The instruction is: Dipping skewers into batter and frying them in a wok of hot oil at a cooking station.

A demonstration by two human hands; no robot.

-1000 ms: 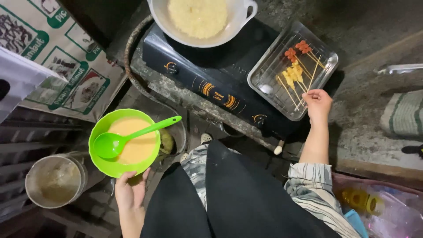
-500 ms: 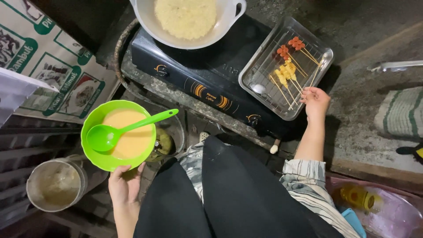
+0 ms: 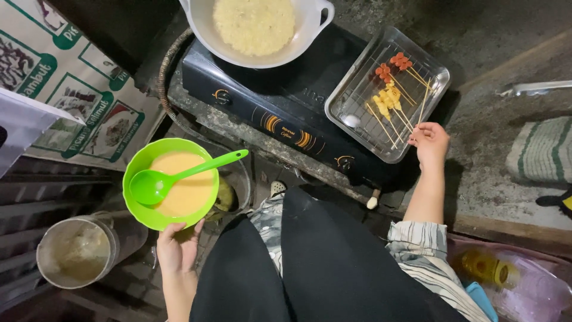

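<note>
Left hand (image 3: 177,247) cups green bowl (image 3: 170,183) of batter from below. Right hand (image 3: 430,142), grip pinching a skewer (image 3: 422,107) at the tray (image 3: 357,98). Step: picking skewer; lifting it calls for clearing the rim.

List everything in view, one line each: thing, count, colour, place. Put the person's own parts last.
green bowl: 1, bright green, holds yellow batter, lower left, held from below
ladle: 1, green, resting in the bowl
white pot: 1, white, pale yellow mixture inside, on the stove
stove: 1, black, top centre
metal tray: 1, silver with wire rack, on the stove's right side
skewers: several, red and yellow pieces, in the tray
metal pot: 1, steel, bottom left
striped cloth: 1, green and white, right edge
left hand: under the bowl
right hand: on skewer sticks at the tray
</note>
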